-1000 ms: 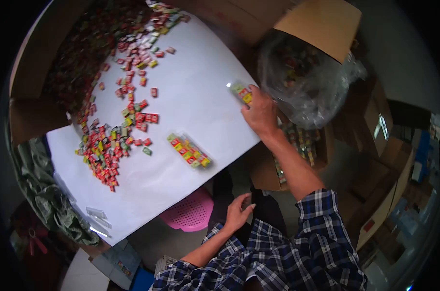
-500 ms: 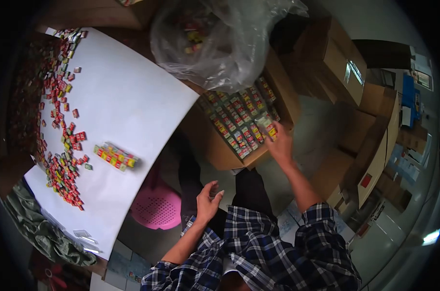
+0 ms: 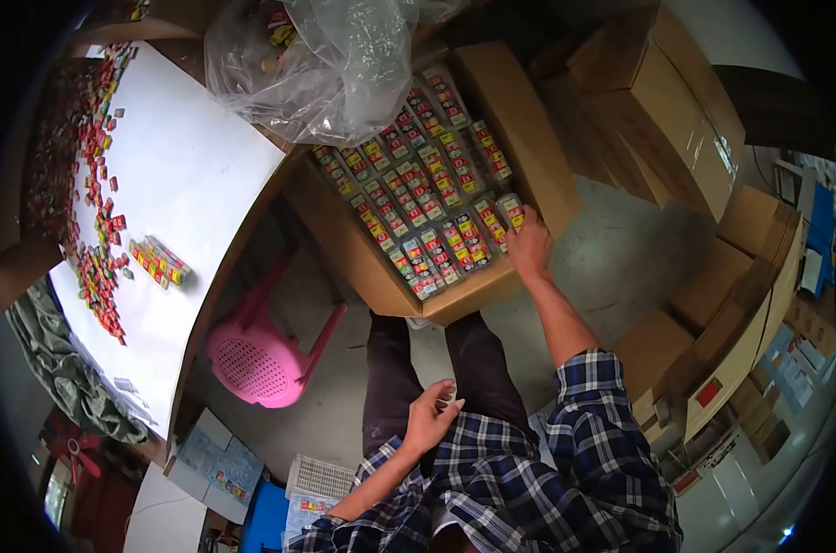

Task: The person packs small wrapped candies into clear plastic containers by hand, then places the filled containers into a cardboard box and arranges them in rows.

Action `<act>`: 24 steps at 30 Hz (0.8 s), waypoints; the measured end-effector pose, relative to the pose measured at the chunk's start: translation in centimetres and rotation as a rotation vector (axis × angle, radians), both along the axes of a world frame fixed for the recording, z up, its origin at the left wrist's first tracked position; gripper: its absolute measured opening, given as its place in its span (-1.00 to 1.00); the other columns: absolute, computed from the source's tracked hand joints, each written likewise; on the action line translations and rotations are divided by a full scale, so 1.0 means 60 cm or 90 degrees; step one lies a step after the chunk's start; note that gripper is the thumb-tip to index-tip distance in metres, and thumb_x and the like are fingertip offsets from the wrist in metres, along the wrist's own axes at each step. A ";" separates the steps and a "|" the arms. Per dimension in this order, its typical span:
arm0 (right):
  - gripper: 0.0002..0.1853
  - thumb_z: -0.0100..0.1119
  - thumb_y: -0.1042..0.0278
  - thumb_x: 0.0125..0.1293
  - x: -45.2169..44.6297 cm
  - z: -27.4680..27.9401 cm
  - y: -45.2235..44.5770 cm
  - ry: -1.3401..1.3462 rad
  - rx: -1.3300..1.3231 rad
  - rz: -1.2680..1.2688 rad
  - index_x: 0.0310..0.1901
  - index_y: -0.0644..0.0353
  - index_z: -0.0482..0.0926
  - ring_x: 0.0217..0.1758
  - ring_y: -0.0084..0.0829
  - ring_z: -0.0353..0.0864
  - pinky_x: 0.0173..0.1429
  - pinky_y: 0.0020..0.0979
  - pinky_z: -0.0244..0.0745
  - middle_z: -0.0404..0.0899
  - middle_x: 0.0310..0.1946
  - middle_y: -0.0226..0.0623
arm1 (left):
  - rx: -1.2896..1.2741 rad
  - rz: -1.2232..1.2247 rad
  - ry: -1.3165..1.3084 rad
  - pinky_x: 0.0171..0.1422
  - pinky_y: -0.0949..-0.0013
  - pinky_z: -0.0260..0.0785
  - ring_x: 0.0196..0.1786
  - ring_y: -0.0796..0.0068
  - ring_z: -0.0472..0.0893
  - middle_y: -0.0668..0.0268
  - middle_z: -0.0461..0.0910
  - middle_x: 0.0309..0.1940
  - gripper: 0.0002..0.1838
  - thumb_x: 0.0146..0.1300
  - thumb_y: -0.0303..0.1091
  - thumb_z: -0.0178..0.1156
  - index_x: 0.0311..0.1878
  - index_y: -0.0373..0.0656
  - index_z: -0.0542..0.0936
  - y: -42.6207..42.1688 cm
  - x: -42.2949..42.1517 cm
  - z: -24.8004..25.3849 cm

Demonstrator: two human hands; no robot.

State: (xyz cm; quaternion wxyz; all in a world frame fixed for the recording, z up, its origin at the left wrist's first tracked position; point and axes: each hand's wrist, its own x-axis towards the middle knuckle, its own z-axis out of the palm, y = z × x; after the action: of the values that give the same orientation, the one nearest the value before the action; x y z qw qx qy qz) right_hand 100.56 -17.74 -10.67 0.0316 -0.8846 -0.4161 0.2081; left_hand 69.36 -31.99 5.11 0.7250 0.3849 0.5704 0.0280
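My right hand (image 3: 530, 247) is closed on a clear plastic pack of small coloured boxes (image 3: 510, 210), at the near right corner of an open cardboard carton (image 3: 478, 297). Rows of similar clear packs (image 3: 427, 184) with red, yellow and green pieces fill the carton. My left hand (image 3: 429, 419) hovers above my lap, its fingers loosely curled and the thumb apart, with nothing clearly held. On the white table (image 3: 192, 138) to the left lie a few more filled packs (image 3: 160, 263) side by side.
Loose small coloured boxes (image 3: 100, 286) are heaped along the table's far left. A clear plastic bag (image 3: 317, 74) overhangs the carton's far left edge. A pink plastic stool (image 3: 257, 364) stands on the floor between table and carton. More cardboard boxes (image 3: 685, 101) stand on the right.
My right hand has lowered the pack to the carton's right side, among the other packs. My view has turned rightward, showing more of the carton. My left hand stays near my lap.
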 end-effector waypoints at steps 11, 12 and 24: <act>-0.39 0.35 0.42 0.13 0.015 -0.063 0.019 0.017 -0.028 -0.006 0.27 0.19 0.46 0.00 0.16 0.70 0.08 0.07 0.60 0.69 -0.06 0.12 | -0.038 -0.027 0.031 0.02 0.40 0.57 -0.07 0.48 0.68 0.13 0.71 -0.02 -0.51 0.29 -0.47 0.38 0.28 -0.26 0.53 -0.015 -0.019 -0.032; -0.38 0.35 0.41 0.13 0.014 -0.062 0.021 0.027 -0.035 -0.013 0.28 0.19 0.46 0.01 0.17 0.69 0.08 0.09 0.60 0.69 -0.06 0.13 | -0.040 -0.025 0.031 0.02 0.40 0.57 -0.07 0.48 0.68 0.13 0.71 -0.02 -0.51 0.29 -0.47 0.38 0.28 -0.26 0.53 -0.016 -0.021 -0.033; -0.30 0.37 0.37 0.10 0.025 -0.055 0.023 0.148 0.007 -0.015 0.35 0.14 0.46 0.08 0.16 0.67 0.18 0.03 0.56 0.70 0.00 0.11 | -0.036 -0.014 0.034 0.00 0.41 0.56 -0.08 0.48 0.68 0.15 0.71 -0.03 -0.52 0.29 -0.49 0.37 0.28 -0.26 0.54 -0.030 -0.017 -0.042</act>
State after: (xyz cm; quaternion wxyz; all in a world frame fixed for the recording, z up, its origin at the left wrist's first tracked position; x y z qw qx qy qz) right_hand 102.05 -16.36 -13.95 0.0872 -0.8591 -0.4004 0.3068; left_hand 68.33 -33.80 2.58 0.7206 0.3713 0.5856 -0.0067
